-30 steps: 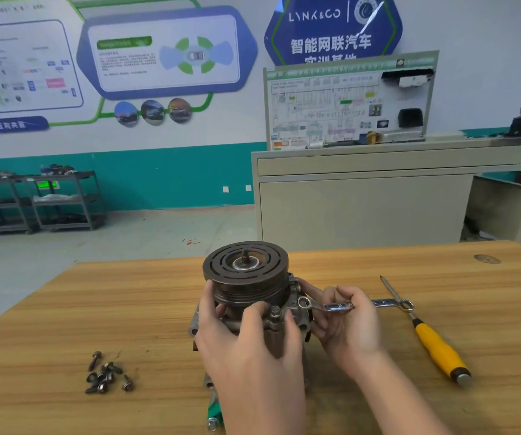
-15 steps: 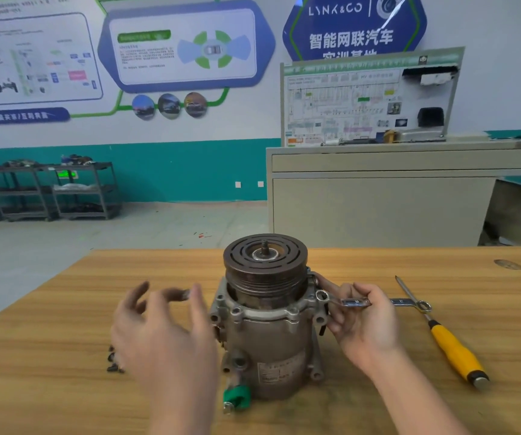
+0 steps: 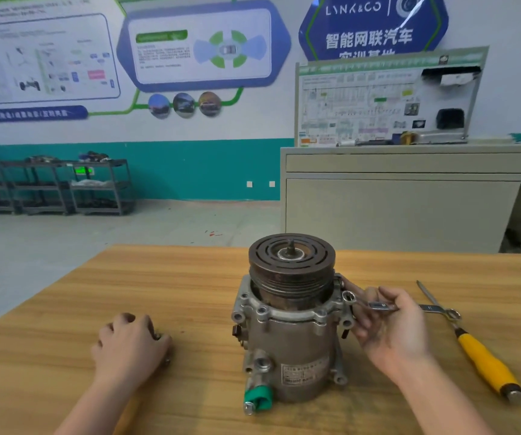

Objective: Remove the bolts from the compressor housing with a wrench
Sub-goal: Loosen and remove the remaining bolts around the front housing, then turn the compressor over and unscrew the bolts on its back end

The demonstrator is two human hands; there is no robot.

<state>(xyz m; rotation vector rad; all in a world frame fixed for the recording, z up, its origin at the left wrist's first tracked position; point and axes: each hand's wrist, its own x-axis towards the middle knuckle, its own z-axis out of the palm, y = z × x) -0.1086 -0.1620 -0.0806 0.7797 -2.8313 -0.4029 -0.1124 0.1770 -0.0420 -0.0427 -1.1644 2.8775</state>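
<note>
While the right hand (image 3: 391,324) pinches a small wrench (image 3: 375,304), ring end beside the housing flange, the compressor housing (image 3: 287,337) stands upright mid-table (image 3: 174,277); left hand (image 3: 130,343) knuckles-up, fingers curled over loose bolts (image 3: 159,336), grip indeterminate; yellow-handled screwdriver (image 3: 485,365) lying right, its shaft crossing the wrench's far end.

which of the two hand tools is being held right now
The wrench, pinched in the right hand beside the compressor. The yellow-handled screwdriver lies untouched on the table.
</note>
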